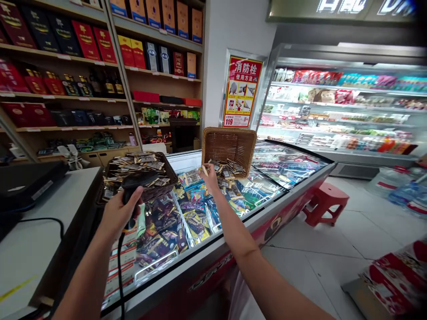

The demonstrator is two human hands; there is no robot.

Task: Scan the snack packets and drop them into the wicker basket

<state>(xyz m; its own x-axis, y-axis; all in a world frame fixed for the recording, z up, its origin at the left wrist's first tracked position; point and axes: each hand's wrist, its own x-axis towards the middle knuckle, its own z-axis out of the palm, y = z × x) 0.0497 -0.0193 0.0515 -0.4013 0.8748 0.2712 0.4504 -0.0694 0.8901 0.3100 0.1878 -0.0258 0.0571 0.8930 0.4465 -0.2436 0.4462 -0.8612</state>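
My left hand is wrapped round a black handheld barcode scanner, and its cable hangs down over the freezer. Beyond the scanner's head sits a dark wicker basket heaped with small brown-and-gold packets. With its fingers pinched, my right hand grips a small pale packet, seen nearly edge-on. Just behind that hand, a light brown wicker basket stands tilted with its opening towards me. More packets lie in its lower part, and some rest on the freezer glass in front.
Under both baskets runs a glass-topped chest freezer full of bagged ice cream. A white counter is at left. On the floor at right are a red stool, water bottles and stacked cartons. Shelves stand behind.
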